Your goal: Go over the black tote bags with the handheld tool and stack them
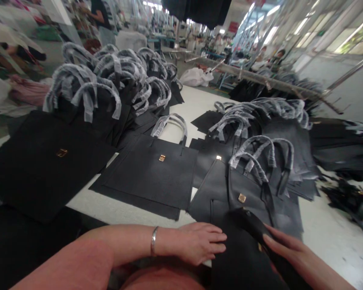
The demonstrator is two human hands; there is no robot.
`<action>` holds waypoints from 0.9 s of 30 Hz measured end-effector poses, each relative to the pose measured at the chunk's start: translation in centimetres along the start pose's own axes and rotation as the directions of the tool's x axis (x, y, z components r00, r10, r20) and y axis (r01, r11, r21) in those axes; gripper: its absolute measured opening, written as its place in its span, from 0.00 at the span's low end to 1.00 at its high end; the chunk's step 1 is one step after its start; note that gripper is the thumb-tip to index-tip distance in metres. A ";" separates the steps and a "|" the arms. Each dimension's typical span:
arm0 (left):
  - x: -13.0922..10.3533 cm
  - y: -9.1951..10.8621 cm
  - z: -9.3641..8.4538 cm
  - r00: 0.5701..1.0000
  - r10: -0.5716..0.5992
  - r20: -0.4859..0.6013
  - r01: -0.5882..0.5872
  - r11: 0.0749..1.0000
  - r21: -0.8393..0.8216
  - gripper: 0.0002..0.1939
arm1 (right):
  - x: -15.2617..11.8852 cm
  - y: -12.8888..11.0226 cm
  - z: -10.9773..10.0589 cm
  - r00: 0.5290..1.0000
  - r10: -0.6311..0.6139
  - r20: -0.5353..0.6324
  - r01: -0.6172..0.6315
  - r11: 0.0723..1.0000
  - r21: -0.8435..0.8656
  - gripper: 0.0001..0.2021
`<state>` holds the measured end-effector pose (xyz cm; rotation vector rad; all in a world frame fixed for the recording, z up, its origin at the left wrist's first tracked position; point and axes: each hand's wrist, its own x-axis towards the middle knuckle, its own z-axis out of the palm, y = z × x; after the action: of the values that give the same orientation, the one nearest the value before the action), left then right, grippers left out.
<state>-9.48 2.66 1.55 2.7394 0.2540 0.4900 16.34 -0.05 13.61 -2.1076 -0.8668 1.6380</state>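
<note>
Working over a pale worktop point(124, 207) with 2 bare hands. Resting the left hand point(199, 241) palm down, fingers outstretched and closed on nothing, fingertips at the left edge of a black panel point(234, 257). Gripping with the right hand point(282, 241) a dark strip point(252, 223); cannot tell whether part of the panel, such as a folded edge, or something separate lying over it. Find the panel at the near side of the worktop, between the 2 hands, just in front of a black bag point(254, 199) with a gold clasp point(242, 197) and film-wrapped handles point(272, 157).

Judging by the smooth, flat look, likely to handle like leather or imitation leather: light, bendy yet firm enough to lie flat, perhaps a little slippery against its neighbours, hardly fragile but easy to crease or scratch. Best taken by 2 opposite edges with flat fingers underneath. For the central bag point(151, 173), better lifted by both wrapped handles, though possibly slick to the touch through the film.
</note>
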 end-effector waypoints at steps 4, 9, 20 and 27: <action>0.0 0.0 0.2 1.000 -0.020 0.012 0.021 1.000 -0.023 0.18 | 1.8 -0.2 1.3 0.996 -0.054 0.068 0.049 0.996 0.069 0.36; 0.0 0.5 -0.6 0.997 -0.070 0.025 0.071 0.997 -0.043 0.20 | 1.6 -0.4 1.1 0.986 -0.137 0.093 0.135 0.990 0.026 0.32; 3.1 0.1 0.3 0.957 -0.272 0.105 0.267 0.962 0.058 0.08 | -0.5 -0.8 -1.6 0.873 -0.279 -0.400 0.313 0.950 0.020 0.32; 7.9 -3.8 -1.8 0.745 -0.666 -0.039 0.656 0.722 0.218 0.33 | -9.2 7.0 -8.8 0.766 -0.007 -0.642 0.181 0.962 0.205 0.23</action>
<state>-3.28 8.55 4.09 2.5935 1.2939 0.2004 25.17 -10.36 18.77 -2.1609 -0.4867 0.8065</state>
